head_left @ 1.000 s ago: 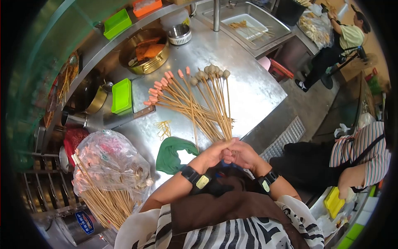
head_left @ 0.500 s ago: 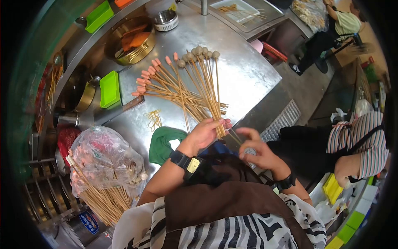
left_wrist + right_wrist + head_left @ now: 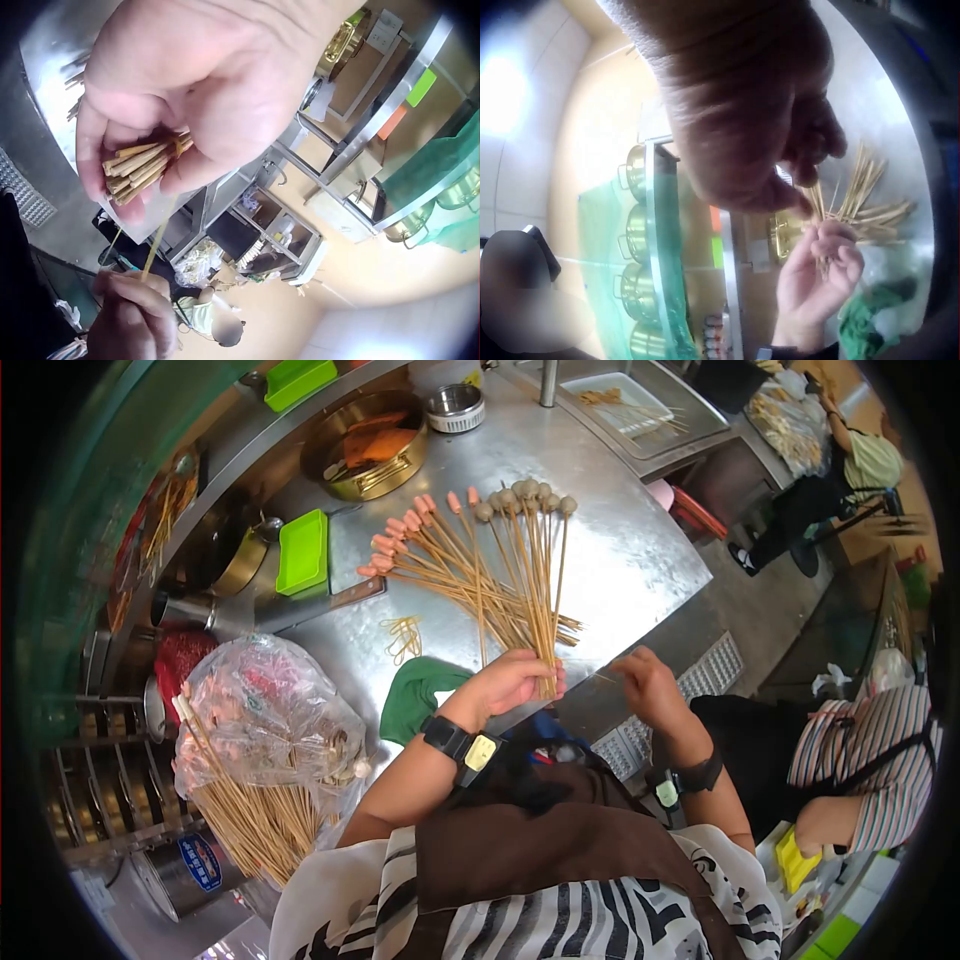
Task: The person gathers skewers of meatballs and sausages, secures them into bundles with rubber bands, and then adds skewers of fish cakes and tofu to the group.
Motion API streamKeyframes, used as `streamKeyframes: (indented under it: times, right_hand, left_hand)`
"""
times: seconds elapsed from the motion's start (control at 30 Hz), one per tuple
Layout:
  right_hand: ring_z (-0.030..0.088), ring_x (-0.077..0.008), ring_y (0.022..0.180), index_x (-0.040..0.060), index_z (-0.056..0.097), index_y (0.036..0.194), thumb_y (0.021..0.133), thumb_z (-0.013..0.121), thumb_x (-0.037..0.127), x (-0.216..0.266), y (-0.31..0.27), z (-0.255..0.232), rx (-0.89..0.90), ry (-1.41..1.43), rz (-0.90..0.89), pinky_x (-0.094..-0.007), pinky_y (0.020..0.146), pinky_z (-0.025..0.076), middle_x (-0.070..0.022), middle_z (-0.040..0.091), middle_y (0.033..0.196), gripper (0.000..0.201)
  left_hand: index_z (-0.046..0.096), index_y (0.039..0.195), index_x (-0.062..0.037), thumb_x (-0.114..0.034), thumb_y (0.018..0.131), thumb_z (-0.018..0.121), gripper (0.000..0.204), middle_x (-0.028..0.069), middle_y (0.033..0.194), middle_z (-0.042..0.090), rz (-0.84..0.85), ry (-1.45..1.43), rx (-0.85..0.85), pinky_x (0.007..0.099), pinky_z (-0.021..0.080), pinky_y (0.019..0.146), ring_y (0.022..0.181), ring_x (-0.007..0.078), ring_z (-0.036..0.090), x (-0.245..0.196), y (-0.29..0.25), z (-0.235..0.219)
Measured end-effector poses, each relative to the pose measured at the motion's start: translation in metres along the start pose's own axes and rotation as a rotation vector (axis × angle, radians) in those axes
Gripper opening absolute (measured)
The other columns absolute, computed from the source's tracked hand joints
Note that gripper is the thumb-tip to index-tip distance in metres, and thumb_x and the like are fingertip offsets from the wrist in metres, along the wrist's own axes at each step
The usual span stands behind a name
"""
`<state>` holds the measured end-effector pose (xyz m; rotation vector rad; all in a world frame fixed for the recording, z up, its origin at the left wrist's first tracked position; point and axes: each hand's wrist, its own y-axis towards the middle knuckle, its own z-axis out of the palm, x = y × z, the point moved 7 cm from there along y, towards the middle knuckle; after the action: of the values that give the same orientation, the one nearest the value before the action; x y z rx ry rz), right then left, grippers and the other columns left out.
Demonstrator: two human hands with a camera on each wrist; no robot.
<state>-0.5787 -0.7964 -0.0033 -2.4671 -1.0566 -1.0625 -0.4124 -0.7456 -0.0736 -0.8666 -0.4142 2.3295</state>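
My left hand (image 3: 515,682) grips the lower ends of a bundle of skewers (image 3: 139,171) topped with grey meatballs (image 3: 530,493). A yellowish rubber band (image 3: 156,247) loops at the sticks and stretches taut away from them. Its far end is pinched in the curled fingers of my right hand (image 3: 655,692), held to the right of the bundle. Under and left of these sticks, sausage skewers (image 3: 425,565) with pink tips lie fanned on the steel table (image 3: 640,560). Loose rubber bands (image 3: 403,638) and a green cloth (image 3: 410,705) lie near my left hand.
A plastic bag of skewers (image 3: 270,725) stands at the left. Behind are a knife (image 3: 358,592), a green tray (image 3: 302,552), a brass pot (image 3: 375,482) and a sink (image 3: 690,425). A person in a striped top (image 3: 860,760) is close on the right.
Both hands were together at the stick ends a second ago. My right hand has since moved off to the right, drawing out the rubber band. My left hand still holds the bundle.
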Motion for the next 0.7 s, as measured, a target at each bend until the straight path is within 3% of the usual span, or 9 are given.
streamKeyframes:
  times: [0.07, 0.1, 0.17, 0.2, 0.27, 0.43, 0.5, 0.57, 0.7]
  right_hand:
    - [0.058, -0.027, 0.07, 0.0, 0.061, 0.083, 0.076, 0.061, 0.01, -0.04, 0.001, 0.011, -0.003, -0.152, 0.245, -0.0371, 0.065, 0.047, -0.0119, 0.058, 0.076, 0.012]
    - [0.058, -0.027, 0.07, 0.0, 0.061, 0.083, 0.076, 0.061, 0.01, -0.036, 0.005, 0.012, -0.001, -0.159, 0.245, -0.0371, 0.065, 0.047, -0.0119, 0.058, 0.076, 0.012]
    - [0.053, -0.0169, 0.059, 0.0022, 0.061, 0.085, 0.082, 0.063, 0.026, -0.017, 0.009, 0.055, 0.37, 0.544, 0.366, -0.0313, 0.056, 0.044, -0.0047, 0.056, 0.07, 0.024]
    - [0.053, -0.0169, 0.059, 0.0022, 0.061, 0.085, 0.082, 0.063, 0.026, -0.011, 0.014, 0.057, 0.366, 0.542, 0.372, -0.0313, 0.056, 0.044, -0.0047, 0.056, 0.07, 0.024]
    - [0.044, -0.0079, 0.057, 0.0038, 0.06, 0.095, 0.084, 0.062, 0.042, -0.002, 0.01, 0.078, 0.552, 0.924, 0.663, -0.0237, 0.051, 0.037, 0.0015, 0.052, 0.072, 0.04]
    - [0.04, -0.0058, 0.056, 0.0044, 0.056, 0.108, 0.084, 0.061, 0.042, 0.016, 0.025, 0.094, 0.398, 0.93, 0.661, -0.0195, 0.048, 0.031, 0.002, 0.05, 0.075, 0.044]
    - [0.042, -0.0056, 0.058, 0.0038, 0.056, 0.11, 0.084, 0.061, 0.04, 0.018, 0.028, 0.096, 0.332, 0.948, 0.63, -0.0198, 0.048, 0.032, 0.0011, 0.052, 0.078, 0.045]
    - [0.049, -0.0073, 0.068, 0.0016, 0.057, 0.108, 0.085, 0.062, 0.032, 0.02, 0.03, 0.1, 0.225, 1.239, 0.632, -0.0201, 0.053, 0.037, -0.0026, 0.057, 0.088, 0.038]
    - [0.055, -0.0112, 0.082, -0.0018, 0.058, 0.105, 0.084, 0.062, 0.023, 0.0, 0.019, 0.112, 0.303, 1.189, 0.73, -0.0236, 0.067, 0.045, -0.0069, 0.059, 0.098, 0.033]
  left_hand:
    - [0.054, 0.103, 0.0021, -0.005, 0.086, 0.055, 0.018, 0.0114, 0.094, 0.06, 0.019, -0.019, 0.016, 0.036, 0.05, 0.08, 0.086, 0.0228, 0.061, -0.001, -0.001, 0.002]
    - [0.054, 0.104, 0.0024, -0.005, 0.086, 0.055, 0.019, 0.0117, 0.095, 0.06, 0.03, 0.006, 0.017, 0.0361, 0.05, 0.081, 0.089, 0.0231, 0.061, 0.0, 0.0, 0.001]
    - [0.053, 0.104, 0.0028, -0.005, 0.087, 0.054, 0.019, 0.012, 0.097, 0.059, 0.035, 0.027, 0.023, 0.0363, 0.049, 0.083, 0.091, 0.0233, 0.06, 0.003, 0.001, 0.001]
    - [0.053, 0.105, 0.0023, -0.007, 0.088, 0.053, 0.02, 0.0116, 0.098, 0.059, 0.042, 0.047, 0.078, 0.0363, 0.049, 0.084, 0.093, 0.0231, 0.06, 0.003, 0.0, 0.004]
    - [0.052, 0.106, 0.0018, -0.009, 0.089, 0.052, 0.02, 0.0113, 0.099, 0.059, 0.049, 0.072, 0.141, 0.0362, 0.049, 0.084, 0.094, 0.0229, 0.06, 0.001, 0.0, 0.009]
    - [0.047, 0.117, 0.0001, -0.03, 0.097, 0.041, 0.037, 0.0105, 0.111, 0.057, 0.125, 0.234, -0.072, 0.0348, 0.046, 0.089, 0.098, 0.0201, 0.058, 0.007, -0.012, 0.01]
    - [0.043, 0.122, 0.0006, -0.036, 0.097, 0.036, 0.045, 0.0103, 0.113, 0.056, 0.198, 0.216, -0.063, 0.035, 0.044, 0.091, 0.099, 0.0206, 0.058, 0.013, -0.011, 0.007]
    - [0.034, 0.132, 0.0011, -0.049, 0.096, 0.024, 0.062, 0.0113, 0.113, 0.057, 0.26, 0.179, -0.015, 0.0361, 0.039, 0.096, 0.097, 0.0225, 0.058, 0.018, -0.01, 0.008]
    - [0.033, 0.133, 0.0008, -0.05, 0.096, 0.023, 0.063, 0.0112, 0.103, 0.061, 0.252, 0.124, 0.061, 0.0349, 0.041, 0.092, 0.094, 0.0228, 0.059, 0.011, -0.026, 0.028]
